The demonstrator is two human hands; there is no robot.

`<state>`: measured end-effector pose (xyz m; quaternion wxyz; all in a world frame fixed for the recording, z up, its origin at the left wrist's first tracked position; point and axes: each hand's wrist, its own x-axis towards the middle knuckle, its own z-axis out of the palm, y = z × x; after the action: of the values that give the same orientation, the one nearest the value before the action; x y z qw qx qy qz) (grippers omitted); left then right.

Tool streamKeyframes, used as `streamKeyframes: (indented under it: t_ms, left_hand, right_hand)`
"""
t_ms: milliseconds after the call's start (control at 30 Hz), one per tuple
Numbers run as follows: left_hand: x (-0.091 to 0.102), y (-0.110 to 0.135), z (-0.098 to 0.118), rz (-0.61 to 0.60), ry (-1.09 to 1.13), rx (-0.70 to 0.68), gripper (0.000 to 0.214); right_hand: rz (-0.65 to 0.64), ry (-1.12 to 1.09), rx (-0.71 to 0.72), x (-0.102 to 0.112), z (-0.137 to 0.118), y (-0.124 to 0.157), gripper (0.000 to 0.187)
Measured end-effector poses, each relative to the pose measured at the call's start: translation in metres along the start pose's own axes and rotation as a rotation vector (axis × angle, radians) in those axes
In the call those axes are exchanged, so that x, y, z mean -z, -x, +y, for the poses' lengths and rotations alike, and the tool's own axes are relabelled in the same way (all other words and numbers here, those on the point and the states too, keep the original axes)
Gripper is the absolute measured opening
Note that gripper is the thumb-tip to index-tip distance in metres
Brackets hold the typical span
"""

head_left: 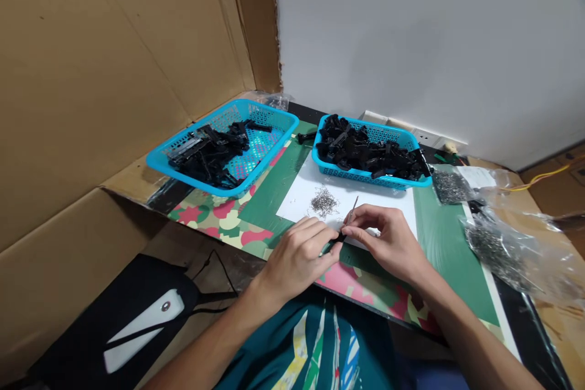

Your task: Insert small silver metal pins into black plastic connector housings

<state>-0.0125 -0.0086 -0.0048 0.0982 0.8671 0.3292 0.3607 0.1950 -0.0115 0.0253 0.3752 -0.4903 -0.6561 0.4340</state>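
My left hand (302, 256) is closed around a small black plastic part (339, 236), near the front edge of the table. Fingers of my right hand (384, 237) pinch at the same spot, and a thin metal rod (352, 209), perhaps tweezers, sticks up from them. The two hands nearly touch, and most of the black part is hidden by fingers. Just beyond them a pile of tiny metal pieces (324, 202) lies on a white sheet (297, 195).
Blue baskets hold black plastic parts: one at the left (249, 186), one at the back (365, 178). Clear bags of small metal pieces (450, 187) (496, 250) lie at the right. A power strip (427, 136) runs along the wall. Cardboard (123, 42) stands at the left.
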Motion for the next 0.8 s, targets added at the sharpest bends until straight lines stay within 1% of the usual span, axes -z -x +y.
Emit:
streamKeyframes:
  t_ms: [167, 367, 567, 633, 700, 733, 767, 800]
  left_hand:
    - [-0.002, 0.001, 0.002, -0.027, -0.015, 0.004, 0.012]
    - [-0.003, 0.002, 0.003, -0.024, 0.025, 0.036, 0.008]
    - [-0.001, 0.001, 0.003, 0.003, 0.063, 0.058, 0.006]
    - [0.0, 0.0, 0.004, 0.008, 0.045, 0.078, 0.006]
    - [0.001, -0.001, 0.003, 0.026, 0.046, 0.132, 0.008]
    - [0.002, -0.001, 0.003, 0.04, 0.059, 0.173, 0.01]
    - [0.002, -0.001, 0.002, 0.055, 0.075, 0.217, 0.01]
    - [0.002, 0.0, 0.001, 0.071, 0.091, 0.261, 0.01]
  right_hand:
    - [-0.018, 0.098, 0.035, -0.001, -0.001, 0.003, 0.013]
    - [-0.063, 0.199, 0.059, -0.001, -0.006, 0.005, 0.017]
    - [-0.028, 0.201, 0.116, -0.006, -0.007, 0.005, 0.019]
    - [0.03, 0.193, 0.137, 0.001, -0.005, 0.004, 0.015]
    - [0.112, 0.245, 0.163, 0.016, -0.003, 0.002, 0.013]
    - [0.134, 0.313, 0.182, 0.026, -0.002, 0.001, 0.017]
    - [0.136, 0.401, 0.18, 0.036, 0.0, 0.0, 0.021]
    - [0.102, 0.481, 0.162, 0.046, 0.002, -0.001, 0.022]
